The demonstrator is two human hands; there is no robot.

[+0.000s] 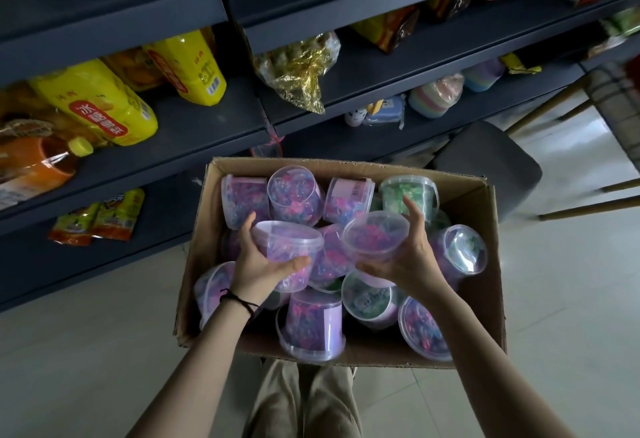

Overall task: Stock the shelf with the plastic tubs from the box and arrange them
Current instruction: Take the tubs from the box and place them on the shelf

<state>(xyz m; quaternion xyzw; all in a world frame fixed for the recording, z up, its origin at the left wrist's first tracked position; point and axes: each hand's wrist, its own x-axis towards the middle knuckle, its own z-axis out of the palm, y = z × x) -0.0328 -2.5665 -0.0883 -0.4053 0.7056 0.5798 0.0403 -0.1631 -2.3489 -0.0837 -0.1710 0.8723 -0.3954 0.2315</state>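
An open cardboard box (485,264) stands on the floor before the dark shelf (194,126), filled with several clear plastic tubs of purple, pink and green pieces. My left hand (263,264) grips a purple tub (287,240) from the side, thumb under it, above the box's middle. My right hand (408,257) holds a second purple tub (374,240) tilted with its lid towards me, fingers curled round its far side. A green tub (408,195) lies at the box's back right, just behind my right fingers.
Yellow bottles (104,102) and an orange one lie on the left shelf, with snack packets (100,219) below. A gold foil bag (298,70) and pastel cups (436,95) sit on the right shelf. A dark stool (485,160) stands behind the box. My legs are below it.
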